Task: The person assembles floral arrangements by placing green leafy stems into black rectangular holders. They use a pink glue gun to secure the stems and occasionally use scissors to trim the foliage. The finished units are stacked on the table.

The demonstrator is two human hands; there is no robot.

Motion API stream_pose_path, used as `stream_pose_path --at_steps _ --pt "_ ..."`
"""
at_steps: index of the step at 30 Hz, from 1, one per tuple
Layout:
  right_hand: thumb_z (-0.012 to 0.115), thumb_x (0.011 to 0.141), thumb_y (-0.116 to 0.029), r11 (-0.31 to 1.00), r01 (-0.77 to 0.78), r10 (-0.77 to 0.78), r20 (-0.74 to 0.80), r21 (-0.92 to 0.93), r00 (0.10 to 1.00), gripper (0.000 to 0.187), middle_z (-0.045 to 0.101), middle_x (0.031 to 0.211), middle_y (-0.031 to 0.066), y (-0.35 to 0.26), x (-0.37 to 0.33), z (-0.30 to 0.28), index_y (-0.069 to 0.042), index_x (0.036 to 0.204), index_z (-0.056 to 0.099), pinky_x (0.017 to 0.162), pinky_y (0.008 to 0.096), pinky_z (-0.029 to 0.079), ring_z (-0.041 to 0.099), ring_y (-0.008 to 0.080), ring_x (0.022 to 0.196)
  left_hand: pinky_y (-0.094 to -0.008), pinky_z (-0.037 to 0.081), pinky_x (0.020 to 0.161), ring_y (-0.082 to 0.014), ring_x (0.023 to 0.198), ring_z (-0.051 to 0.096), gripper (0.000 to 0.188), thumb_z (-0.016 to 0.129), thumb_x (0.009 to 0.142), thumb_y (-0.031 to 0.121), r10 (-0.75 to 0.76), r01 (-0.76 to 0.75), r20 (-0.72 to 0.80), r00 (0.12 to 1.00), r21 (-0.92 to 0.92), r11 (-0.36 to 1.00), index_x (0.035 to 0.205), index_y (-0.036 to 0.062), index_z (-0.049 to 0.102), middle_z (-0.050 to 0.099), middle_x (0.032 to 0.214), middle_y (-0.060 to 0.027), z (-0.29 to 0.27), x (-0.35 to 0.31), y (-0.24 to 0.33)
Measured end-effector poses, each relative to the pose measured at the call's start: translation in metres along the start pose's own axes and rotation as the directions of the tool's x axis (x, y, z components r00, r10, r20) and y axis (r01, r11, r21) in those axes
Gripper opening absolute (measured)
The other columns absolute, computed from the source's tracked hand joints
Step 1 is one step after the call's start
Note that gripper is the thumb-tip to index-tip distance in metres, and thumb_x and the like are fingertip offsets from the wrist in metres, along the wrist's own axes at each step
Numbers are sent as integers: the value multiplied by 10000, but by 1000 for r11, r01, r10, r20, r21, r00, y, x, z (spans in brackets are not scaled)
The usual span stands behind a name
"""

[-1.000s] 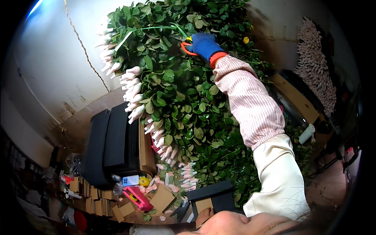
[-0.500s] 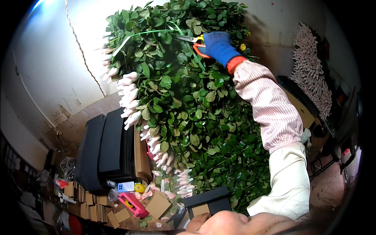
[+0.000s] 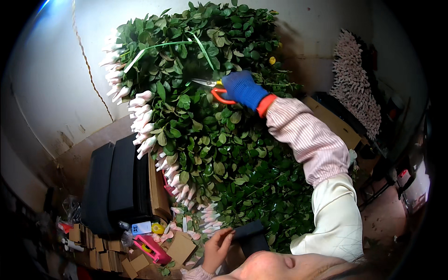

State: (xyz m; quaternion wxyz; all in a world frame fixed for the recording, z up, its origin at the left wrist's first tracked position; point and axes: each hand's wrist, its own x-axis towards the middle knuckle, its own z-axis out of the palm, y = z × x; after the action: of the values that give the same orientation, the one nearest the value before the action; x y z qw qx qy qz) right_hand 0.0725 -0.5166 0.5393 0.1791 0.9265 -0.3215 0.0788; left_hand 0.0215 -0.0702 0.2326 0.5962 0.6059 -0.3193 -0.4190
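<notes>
At one o'clock the blue-gloved right hand (image 3: pixel 243 88) grips scissors (image 3: pixel 214 84) over green foliage (image 3: pixel 219 139), while at six the bare left hand (image 3: pixel 216 248) is just beside a black box (image 3: pixel 251 230), and a pink tape dispenser (image 3: pixel 157 252) lies at seven.

On your left side, a twisted rope (image 3: pixel 86 60) hangs before the pale wall (image 3: pixel 39 84). Below it, you have large black boxes (image 3: pixel 123 186), and brown cardboard (image 3: pixel 161 198) stands just beside them. Near these lies a light blue phone (image 3: pixel 141 227), next to a yellow round object (image 3: pixel 157 228). Closer to you are a pink tape dispenser (image 3: pixel 153 250) and many small cardboard pieces (image 3: pixel 109 260).
</notes>
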Motion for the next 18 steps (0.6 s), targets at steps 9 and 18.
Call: stream_pose_path --at_steps 9,18 --pt "691 875 -563 588 702 -803 186 401 567 443 724 769 140 -146 -219 21 -127 946 709 626 465 573 720 358 720 -573 401 1178 -374 1459 438 503 487 1095 474 196 -262 -174 965 -678 687 1463 135 439 472 1557 -188 -1 36 51" --pt "678 927 -373 768 584 -336 -612 262 716 398 722 1112 148 -80 41 6 -140 1249 685 868 475 580 705 361 1030 -456 606 856 -269 948 718 339 502 1091 356 -414 -156 -380 827 -863 481 1092 37 616 729 998 -149 -122 -69 -91"
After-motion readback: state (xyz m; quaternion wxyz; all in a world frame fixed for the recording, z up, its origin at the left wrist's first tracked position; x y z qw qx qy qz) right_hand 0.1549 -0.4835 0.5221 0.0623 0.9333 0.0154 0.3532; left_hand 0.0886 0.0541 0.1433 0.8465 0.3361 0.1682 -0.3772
